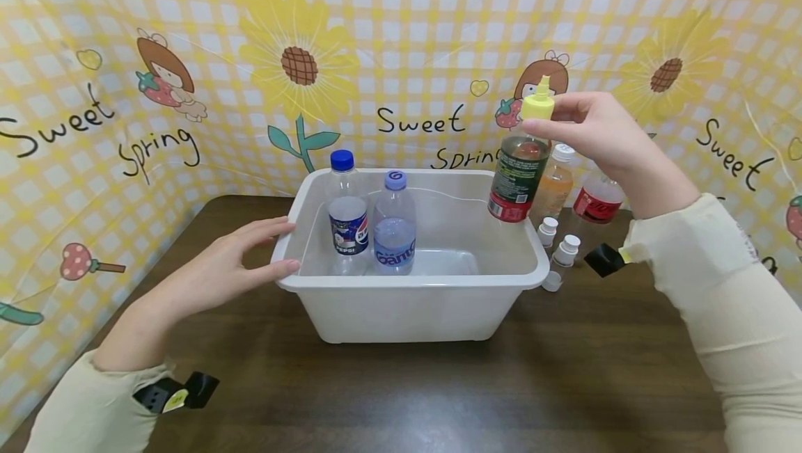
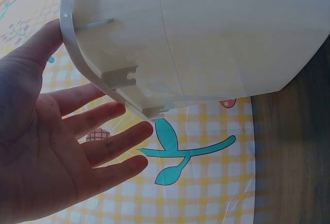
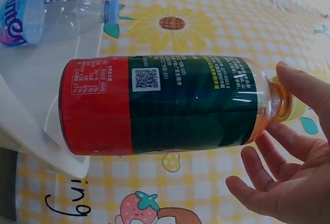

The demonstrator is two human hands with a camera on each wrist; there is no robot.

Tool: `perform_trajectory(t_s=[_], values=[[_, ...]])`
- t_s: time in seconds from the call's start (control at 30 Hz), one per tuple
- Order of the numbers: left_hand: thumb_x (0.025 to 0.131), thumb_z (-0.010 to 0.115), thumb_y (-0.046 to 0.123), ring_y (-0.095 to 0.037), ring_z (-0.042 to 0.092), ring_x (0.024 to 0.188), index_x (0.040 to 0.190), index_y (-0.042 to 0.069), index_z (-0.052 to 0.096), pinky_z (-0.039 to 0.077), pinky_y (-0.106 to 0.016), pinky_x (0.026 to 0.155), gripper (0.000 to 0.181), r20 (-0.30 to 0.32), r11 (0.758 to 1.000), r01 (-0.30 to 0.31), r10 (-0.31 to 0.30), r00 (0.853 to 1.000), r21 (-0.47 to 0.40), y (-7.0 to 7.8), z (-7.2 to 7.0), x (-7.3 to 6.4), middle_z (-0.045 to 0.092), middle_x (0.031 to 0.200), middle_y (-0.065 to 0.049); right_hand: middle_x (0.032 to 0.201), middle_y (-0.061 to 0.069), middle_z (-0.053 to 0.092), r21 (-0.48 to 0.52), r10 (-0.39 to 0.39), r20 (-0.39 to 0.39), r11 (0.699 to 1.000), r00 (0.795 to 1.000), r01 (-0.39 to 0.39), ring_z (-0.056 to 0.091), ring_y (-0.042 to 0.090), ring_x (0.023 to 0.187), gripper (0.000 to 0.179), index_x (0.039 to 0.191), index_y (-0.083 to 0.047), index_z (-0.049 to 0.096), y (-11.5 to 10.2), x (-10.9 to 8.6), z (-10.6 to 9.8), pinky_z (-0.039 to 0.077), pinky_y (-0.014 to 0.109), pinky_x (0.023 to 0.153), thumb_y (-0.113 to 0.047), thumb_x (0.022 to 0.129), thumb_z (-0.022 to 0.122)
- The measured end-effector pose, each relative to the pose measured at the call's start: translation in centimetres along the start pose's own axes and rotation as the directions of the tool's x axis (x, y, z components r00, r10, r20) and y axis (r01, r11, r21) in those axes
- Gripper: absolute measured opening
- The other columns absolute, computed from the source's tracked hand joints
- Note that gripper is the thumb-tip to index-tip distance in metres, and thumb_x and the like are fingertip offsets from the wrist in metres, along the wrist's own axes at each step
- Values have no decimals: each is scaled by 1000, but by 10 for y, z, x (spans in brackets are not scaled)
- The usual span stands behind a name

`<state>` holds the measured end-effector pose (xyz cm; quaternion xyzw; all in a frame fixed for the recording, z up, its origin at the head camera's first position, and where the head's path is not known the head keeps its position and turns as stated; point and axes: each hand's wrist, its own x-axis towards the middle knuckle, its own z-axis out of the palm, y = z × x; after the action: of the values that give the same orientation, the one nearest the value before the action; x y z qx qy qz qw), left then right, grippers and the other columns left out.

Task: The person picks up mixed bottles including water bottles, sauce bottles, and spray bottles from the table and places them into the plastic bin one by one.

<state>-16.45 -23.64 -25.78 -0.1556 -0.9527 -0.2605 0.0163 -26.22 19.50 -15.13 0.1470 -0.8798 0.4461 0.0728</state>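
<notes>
With thumb and fingers, my right hand (image 1: pixel 617 136) pinches a bottle (image 1: pixel 516 175) at its yellow cap and neck. This bottle wears a dark green and red label and hangs over the right end of a white plastic tub (image 1: pixel 407 314). At the tub's left end, my left hand (image 1: pixel 209 275) touches the rim with thumb and fingertips, its fingers spread and fairly straight in the left wrist view. Inside the tub stand a Pepsi bottle (image 1: pixel 349 227) with a blue cap and a clear bottle (image 1: pixel 395 237) with a lilac cap, both in the left half.
Right of the tub stand an orange-tinted bottle (image 1: pixel 554 185), a red-labelled bottle (image 1: pixel 598 202) partly behind my right hand, and small white-capped bottles (image 1: pixel 567 251). The dark wooden table (image 1: pixel 401 397) extends in front. A yellow checked cloth (image 1: pixel 413 35) hangs behind.
</notes>
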Motion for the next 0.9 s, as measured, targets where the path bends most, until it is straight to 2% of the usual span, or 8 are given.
perform_trajectory(t_s=[0.37, 0.53, 0.7, 0.83, 0.9], values=[[88, 60, 45, -36, 43, 126, 141, 13, 40, 39, -61, 94, 65, -2, 1000, -1, 1, 1000, -7, 0, 1, 0, 37, 148, -14, 87, -16, 65, -36, 58, 88, 998, 994, -55, 52, 11, 103, 49, 114, -6, 63, -4, 17, 20, 35, 43, 101, -41, 80, 71], [88, 60, 44, -36, 44, 125, 141, 13, 40, 41, -59, 93, 65, -2, 1000, -8, 8, 1000, -9, 0, 1, 1, 37, 147, -14, 104, -1, 66, -62, 74, 128, 996, 989, -67, 49, 19, 116, 53, 118, -3, 61, -4, 24, 29, 33, 46, 106, -40, 82, 70], [88, 60, 44, -36, 43, 126, 141, 13, 40, 40, -61, 94, 65, -1, 1000, -4, 4, 1000, -13, -1, 1, 1, 36, 148, -14, 125, 13, 57, -100, 88, 188, 993, 978, -70, 48, 24, 121, 53, 120, -2, 59, -3, 31, 37, 33, 47, 108, -38, 83, 68], [88, 60, 44, -37, 42, 126, 141, 13, 40, 39, -62, 94, 65, 1, 1000, 1, -1, 1000, -15, -1, 1, 0, 36, 148, -14, 123, 13, 57, -114, 78, 237, 992, 968, -52, 51, 25, 120, 48, 118, -1, 61, 1, 37, 46, 35, 46, 106, -35, 85, 67], [88, 60, 44, -37, 42, 126, 141, 13, 40, 40, -61, 94, 65, 1, 1000, 2, -2, 1000, -15, -1, 1, 0, 36, 148, -14, 116, 9, 60, -130, 80, 257, 990, 963, -47, 51, 24, 117, 44, 114, -2, 62, 3, 39, 50, 36, 44, 104, -35, 85, 67]])
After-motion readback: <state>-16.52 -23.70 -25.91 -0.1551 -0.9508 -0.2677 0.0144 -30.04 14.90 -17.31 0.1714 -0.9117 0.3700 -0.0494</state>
